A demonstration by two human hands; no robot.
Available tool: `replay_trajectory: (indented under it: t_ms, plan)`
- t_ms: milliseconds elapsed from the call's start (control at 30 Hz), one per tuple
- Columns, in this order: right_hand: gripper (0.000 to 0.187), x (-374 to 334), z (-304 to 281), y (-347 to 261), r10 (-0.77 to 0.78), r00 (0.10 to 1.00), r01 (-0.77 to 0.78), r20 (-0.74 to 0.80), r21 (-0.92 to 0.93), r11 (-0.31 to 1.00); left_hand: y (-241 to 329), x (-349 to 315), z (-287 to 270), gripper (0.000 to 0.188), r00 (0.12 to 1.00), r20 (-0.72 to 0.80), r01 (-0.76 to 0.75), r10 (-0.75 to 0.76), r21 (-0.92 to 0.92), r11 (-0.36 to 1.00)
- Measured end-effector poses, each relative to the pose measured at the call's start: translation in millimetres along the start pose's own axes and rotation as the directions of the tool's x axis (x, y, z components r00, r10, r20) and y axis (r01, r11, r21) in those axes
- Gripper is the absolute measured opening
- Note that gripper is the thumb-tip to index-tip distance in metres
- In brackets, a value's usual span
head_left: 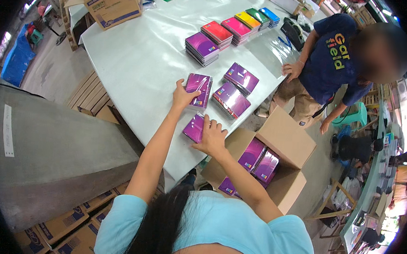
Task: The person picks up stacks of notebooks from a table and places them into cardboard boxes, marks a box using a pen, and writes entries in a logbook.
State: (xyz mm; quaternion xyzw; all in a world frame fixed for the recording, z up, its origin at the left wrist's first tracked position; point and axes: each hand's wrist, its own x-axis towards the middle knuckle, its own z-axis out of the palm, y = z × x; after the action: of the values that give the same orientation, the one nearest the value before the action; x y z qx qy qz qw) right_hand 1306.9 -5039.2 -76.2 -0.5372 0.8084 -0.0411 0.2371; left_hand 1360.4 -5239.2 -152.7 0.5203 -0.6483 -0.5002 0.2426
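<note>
A wire-bound stack of purple notebooks (203, 83) stands on the white table. My left hand (183, 97) grips its left side, with the thumb over the top cover. Nearer to me, my right hand (212, 136) is closed on the right side of another purple notebook pack (193, 128), which looks wrapped in clear plastic; its fingers partly cover the pack. Just to the right lie two more shiny purple notebook stacks, a far one (241, 78) and a near one (232, 100), touching or nearly so.
An open carton (300, 149) holding purple notebooks stands at the table's right edge. Coloured notebook stacks (217, 33) line the table's far side. A co-worker in a dark shirt (334, 51) stands at right, a hand on the table. A closed carton (110, 5) sits far left.
</note>
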Motion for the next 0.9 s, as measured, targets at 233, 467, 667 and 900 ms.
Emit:
replay_trajectory:
  t_ms: [233,467,667,900]
  plan:
    - [0.098,-108.0,-7.4,106.2,0.017,0.993,-0.107,0.116,0.959,-0.261,-4.5,6.2,7.8,0.108,0.999,0.047,-0.011,-0.012,0.467,0.884]
    - [0.109,-236.9,-22.7,222.5,0.276,0.882,-0.466,0.382,0.794,0.389,10.5,-46.6,0.4,0.070,0.956,0.201,-0.186,0.213,-0.146,0.972]
    - [0.120,-226.6,74.9,216.0,0.642,0.589,-0.805,0.491,0.433,0.407,11.9,-146.7,-12.7,0.048,0.958,0.274,0.227,-0.085,-0.546,0.806]
    - [0.099,-218.4,135.7,231.4,0.392,0.871,-0.486,0.296,0.398,0.778,33.5,-269.6,10.3,0.045,0.865,0.496,0.412,-0.076,-0.616,0.672]
